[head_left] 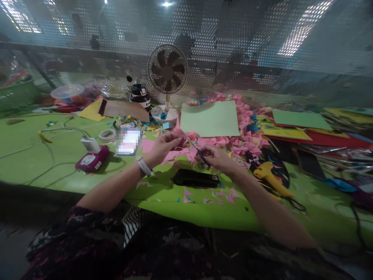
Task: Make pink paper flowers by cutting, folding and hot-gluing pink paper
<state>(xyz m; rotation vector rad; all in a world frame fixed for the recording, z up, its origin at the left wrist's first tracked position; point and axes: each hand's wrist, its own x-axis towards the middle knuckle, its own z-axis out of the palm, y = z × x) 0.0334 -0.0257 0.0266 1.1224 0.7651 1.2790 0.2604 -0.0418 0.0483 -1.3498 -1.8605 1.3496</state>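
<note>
My left hand [168, 144] is closed in a pinch over the table, at a small piece of pink paper [183, 145] partly hidden by the fingers. My right hand [214, 156] grips scissors [201, 156] with dark handles; their thin blades point up and left toward my left fingertips. Below the hands lies a black stapler-like case [196, 178], with pink paper scraps [230, 195] in front of it. Flat pink paper [148, 146] lies by my left wrist. Behind my right hand is a heap of folded pink paper pieces [244, 146].
A light green sheet [210, 119] rests on the pink heap, before a fan [168, 72]. At left are a phone [129, 140], a tape roll [107, 135] and a purple power box [93, 159] with cables. At right lie a yellow glue gun [274, 179] and coloured paper stacks [301, 119].
</note>
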